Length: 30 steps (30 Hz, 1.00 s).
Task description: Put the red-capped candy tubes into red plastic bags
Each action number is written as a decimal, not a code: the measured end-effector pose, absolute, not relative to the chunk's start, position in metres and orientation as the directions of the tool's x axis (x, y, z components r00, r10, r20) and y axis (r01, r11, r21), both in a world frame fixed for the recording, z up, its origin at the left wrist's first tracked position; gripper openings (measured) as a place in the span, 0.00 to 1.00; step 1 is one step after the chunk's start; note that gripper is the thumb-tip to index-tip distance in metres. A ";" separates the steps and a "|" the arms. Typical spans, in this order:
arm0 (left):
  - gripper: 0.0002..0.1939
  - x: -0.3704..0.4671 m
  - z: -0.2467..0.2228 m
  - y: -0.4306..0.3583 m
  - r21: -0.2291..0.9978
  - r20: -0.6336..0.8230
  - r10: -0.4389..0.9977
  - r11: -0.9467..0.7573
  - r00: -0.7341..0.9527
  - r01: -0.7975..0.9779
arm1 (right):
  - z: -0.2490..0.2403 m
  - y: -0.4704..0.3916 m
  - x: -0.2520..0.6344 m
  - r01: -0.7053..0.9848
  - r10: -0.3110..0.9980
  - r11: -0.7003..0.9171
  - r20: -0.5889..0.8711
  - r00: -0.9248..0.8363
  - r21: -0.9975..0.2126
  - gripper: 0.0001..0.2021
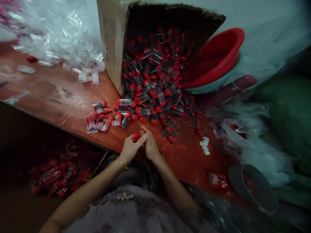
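My left hand (130,148) is closed round a small red-capped container (136,137), its cap showing above the fingers. My right hand (151,146) meets it at the fingertips, fingers closed on a small reddish piece that I cannot make out. Just beyond my hands spreads a heap of clear containers with red caps (153,94), dark inside, spilling from a cardboard box (113,42) on its side. Left of my hands lies a fanned stack of red printed packets (97,123), with one red-capped container (99,104) behind it and a single packet (116,118) alongside.
Clear plastic tubes (63,35) are heaped at the back left. A red basin (218,55) leans by the box. White pieces (205,145), a grey bowl-like container (257,187) and plastic bags (257,152) are at right. Below the table edge sits a bin of finished-looking red packs (58,174).
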<state>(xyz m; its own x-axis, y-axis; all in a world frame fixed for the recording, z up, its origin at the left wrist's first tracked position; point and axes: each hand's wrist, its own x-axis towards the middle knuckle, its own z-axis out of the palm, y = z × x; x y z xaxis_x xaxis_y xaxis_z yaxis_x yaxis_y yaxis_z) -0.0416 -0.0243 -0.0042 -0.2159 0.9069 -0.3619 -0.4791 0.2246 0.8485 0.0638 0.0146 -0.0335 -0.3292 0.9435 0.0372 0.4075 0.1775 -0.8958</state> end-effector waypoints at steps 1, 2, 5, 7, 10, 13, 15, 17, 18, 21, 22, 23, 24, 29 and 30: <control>0.17 -0.040 -0.003 -0.024 0.825 -0.378 0.901 0.224 -0.211 -0.519 | -0.032 0.010 0.062 0.457 0.936 0.266 0.113 -0.334 -0.849 0.25; 0.17 -0.040 -0.004 -0.023 0.798 -0.395 0.896 0.225 -0.203 -0.559 | -0.029 0.006 0.061 0.495 0.926 0.321 0.158 -0.344 -0.807 0.24; 0.13 -0.041 -0.006 -0.024 0.746 -0.426 0.887 0.233 -0.177 -0.624 | -0.023 -0.002 0.057 0.539 0.902 0.397 0.210 -0.376 -0.743 0.24; 0.10 -0.045 -0.007 -0.025 0.757 -0.416 0.889 0.223 -0.190 -0.615 | -0.022 -0.005 0.056 0.509 0.883 0.435 0.244 -0.400 -0.743 0.24; 0.10 -0.053 -0.007 -0.026 0.749 -0.427 0.878 0.211 -0.215 -0.629 | -0.025 -0.004 0.059 0.422 0.885 0.439 0.302 -0.354 -0.793 0.25; 0.13 -0.059 -0.007 -0.025 0.715 -0.445 0.852 0.152 -0.276 -0.683 | -0.026 -0.001 0.068 0.349 0.964 0.258 0.215 -0.157 -0.901 0.26; 0.15 -0.059 -0.008 -0.025 0.705 -0.426 0.844 0.084 -0.327 -0.704 | -0.025 -0.001 0.071 0.247 0.994 0.048 0.023 -0.103 -0.968 0.25; 0.15 -0.055 -0.009 -0.025 0.708 -0.395 0.853 0.047 -0.340 -0.704 | -0.024 -0.006 0.070 0.117 0.970 -0.138 -0.158 -0.185 -0.983 0.24; 0.15 -0.051 -0.011 -0.025 0.715 -0.382 0.859 0.040 -0.342 -0.698 | -0.024 -0.009 0.067 0.061 0.950 -0.196 -0.204 -0.237 -0.979 0.23; 0.16 -0.043 -0.013 -0.027 0.754 -0.354 0.856 0.024 -0.376 -0.656 | -0.026 -0.015 0.055 -0.047 0.955 -0.178 -0.161 -0.249 -0.983 0.16; 0.16 -0.043 -0.013 -0.027 0.776 -0.343 0.853 0.021 -0.394 -0.630 | -0.026 -0.015 0.052 -0.050 0.968 -0.130 -0.116 -0.223 -0.990 0.14; 0.15 -0.043 -0.012 -0.028 0.801 -0.328 0.855 0.026 -0.402 -0.598 | -0.025 -0.014 0.051 -0.032 0.976 -0.081 -0.073 -0.208 -0.996 0.12; 0.15 -0.045 -0.010 -0.028 0.827 -0.311 0.866 0.043 -0.392 -0.561 | -0.024 -0.011 0.050 0.004 0.977 -0.035 -0.035 -0.211 -0.999 0.11; 0.13 -0.058 -0.001 -0.029 0.887 -0.297 0.906 0.145 -0.302 -0.439 | -0.010 0.014 0.060 0.193 0.925 0.136 0.054 -0.376 -0.972 0.09; 0.13 -0.059 0.000 -0.028 0.879 -0.311 0.893 0.141 -0.325 -0.455 | -0.008 0.017 0.061 0.190 0.921 0.134 0.051 -0.386 -0.973 0.09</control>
<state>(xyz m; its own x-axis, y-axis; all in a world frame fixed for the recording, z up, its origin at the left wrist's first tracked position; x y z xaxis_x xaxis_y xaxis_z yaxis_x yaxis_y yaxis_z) -0.0593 -0.0282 -0.0002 -0.3246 0.8934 -0.3106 -0.4547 0.1406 0.8795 0.0613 0.0171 -0.0081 -0.3860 0.9211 0.0510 0.1901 0.1336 -0.9726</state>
